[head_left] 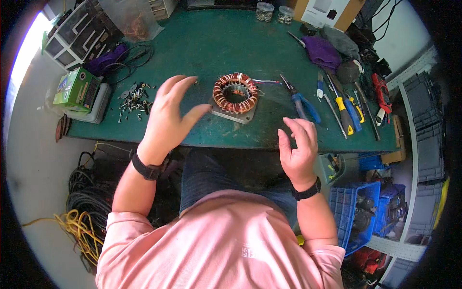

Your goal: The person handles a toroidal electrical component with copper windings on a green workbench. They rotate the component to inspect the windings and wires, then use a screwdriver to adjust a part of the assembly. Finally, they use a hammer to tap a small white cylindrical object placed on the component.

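Stator (236,89) hiding much of metal plate (236,117), left hand (169,108) spread alongside, contact unclear, right hand (299,151) loosely curled, empty

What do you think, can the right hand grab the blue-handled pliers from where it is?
Probably yes. The right hand looks empty and is right by the handle end of the blue-handled pliers, and nothing seems to lie on top of them.

- Grey square metal plate (243,117), centre: partly hidden beneath round copper-wound ring (221,99).
- Brown cardboard box (351,18), far right: cut off by upper edge.
- Small metal screws (136,99), left: types too small to tell.
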Motion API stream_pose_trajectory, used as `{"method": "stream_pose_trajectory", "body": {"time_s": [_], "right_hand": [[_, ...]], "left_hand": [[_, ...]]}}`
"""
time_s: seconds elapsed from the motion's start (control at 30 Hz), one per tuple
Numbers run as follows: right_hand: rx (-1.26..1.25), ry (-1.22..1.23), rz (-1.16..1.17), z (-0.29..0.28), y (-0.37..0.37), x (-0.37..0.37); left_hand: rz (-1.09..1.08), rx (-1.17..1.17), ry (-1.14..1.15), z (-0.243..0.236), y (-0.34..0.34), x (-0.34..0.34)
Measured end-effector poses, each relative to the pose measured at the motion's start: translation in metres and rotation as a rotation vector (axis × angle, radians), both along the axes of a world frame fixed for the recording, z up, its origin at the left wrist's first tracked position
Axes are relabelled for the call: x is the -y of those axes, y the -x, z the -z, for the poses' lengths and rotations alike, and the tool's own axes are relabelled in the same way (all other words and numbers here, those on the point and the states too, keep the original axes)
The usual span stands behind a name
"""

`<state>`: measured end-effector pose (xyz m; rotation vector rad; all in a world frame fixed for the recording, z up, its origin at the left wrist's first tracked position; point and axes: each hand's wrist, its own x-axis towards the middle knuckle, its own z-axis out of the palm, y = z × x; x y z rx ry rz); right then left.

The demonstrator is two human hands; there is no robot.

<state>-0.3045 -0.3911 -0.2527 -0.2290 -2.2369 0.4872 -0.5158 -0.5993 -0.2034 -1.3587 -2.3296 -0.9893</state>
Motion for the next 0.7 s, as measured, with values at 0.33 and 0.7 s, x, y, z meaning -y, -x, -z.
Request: {"method": "stream_pose_trajectory", "body": {"time_s": [0.33,0.7], "right_hand": [[-0.036,0.022,-0.013,0.017,0.016,-0.005],[-0.012,0.157,0.018,0.017,0.018,-0.005]], "left_hand": [[-0.268,-0.173,-0.191,0.062,0.014,0.020],[-0.325,-0.099,-0.044,0.064,0.011,0.016]]}}
